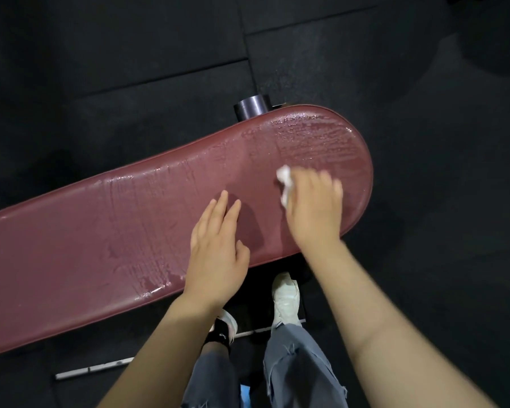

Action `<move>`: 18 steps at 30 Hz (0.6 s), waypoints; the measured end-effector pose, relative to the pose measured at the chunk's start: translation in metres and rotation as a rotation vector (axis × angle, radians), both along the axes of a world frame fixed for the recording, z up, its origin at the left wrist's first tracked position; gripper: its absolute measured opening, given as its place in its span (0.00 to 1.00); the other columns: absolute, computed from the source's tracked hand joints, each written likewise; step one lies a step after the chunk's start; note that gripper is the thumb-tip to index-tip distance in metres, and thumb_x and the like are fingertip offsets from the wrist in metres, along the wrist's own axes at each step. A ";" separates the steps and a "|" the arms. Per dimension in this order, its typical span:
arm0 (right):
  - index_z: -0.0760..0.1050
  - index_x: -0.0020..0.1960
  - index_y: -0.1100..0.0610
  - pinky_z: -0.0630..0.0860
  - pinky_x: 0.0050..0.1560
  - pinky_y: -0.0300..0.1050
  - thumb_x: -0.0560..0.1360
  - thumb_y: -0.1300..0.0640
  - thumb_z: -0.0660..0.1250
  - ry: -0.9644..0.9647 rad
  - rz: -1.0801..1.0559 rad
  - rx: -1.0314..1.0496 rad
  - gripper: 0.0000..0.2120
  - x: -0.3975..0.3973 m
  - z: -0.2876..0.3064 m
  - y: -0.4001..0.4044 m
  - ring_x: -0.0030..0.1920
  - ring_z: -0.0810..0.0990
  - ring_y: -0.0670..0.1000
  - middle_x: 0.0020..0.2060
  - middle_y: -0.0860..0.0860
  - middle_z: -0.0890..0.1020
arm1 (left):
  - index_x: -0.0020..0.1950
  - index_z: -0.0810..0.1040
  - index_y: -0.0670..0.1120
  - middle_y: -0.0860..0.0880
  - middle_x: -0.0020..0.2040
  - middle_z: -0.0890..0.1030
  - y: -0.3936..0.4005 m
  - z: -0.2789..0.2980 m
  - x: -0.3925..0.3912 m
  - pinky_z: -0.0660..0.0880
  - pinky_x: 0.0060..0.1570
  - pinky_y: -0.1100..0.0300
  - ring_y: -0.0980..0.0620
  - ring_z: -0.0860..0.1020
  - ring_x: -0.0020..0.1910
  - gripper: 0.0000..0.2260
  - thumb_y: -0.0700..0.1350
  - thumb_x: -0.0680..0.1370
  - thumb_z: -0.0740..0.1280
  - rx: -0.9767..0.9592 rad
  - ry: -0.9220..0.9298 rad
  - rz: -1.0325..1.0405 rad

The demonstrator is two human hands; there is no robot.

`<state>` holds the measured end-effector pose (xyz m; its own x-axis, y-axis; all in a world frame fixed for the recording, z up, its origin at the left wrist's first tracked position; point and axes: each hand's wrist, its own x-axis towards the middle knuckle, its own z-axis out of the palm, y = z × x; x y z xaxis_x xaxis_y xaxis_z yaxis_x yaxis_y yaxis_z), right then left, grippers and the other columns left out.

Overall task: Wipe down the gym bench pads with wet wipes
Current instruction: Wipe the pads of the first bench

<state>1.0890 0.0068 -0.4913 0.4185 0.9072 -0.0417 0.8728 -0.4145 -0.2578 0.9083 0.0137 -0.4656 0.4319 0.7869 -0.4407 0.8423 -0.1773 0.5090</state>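
Observation:
A long dark-red bench pad (106,240) runs from the left edge to a rounded end at the upper right. Its surface shines with wet streaks, most of all on the rounded end. My right hand (314,206) presses a crumpled white wet wipe (286,184) onto the pad near that end; most of the wipe is hidden under my palm. My left hand (218,254) lies flat on the pad just left of it, fingers apart, holding nothing.
Black rubber floor tiles (424,260) surround the bench. A dark cylindrical frame part (251,108) sticks out behind the pad's far edge. My feet in white shoes (286,298) stand by the near edge, over a metal floor bar (100,368).

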 end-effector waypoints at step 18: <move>0.77 0.49 0.55 0.61 0.45 0.49 0.78 0.58 0.59 -0.114 -0.087 0.051 0.08 0.079 -0.013 0.099 0.44 0.75 0.58 0.42 0.52 0.81 | 0.80 0.58 0.50 0.53 0.82 0.50 0.005 -0.008 0.018 0.46 0.76 0.54 0.53 0.47 0.80 0.31 0.39 0.78 0.61 0.013 0.036 -0.059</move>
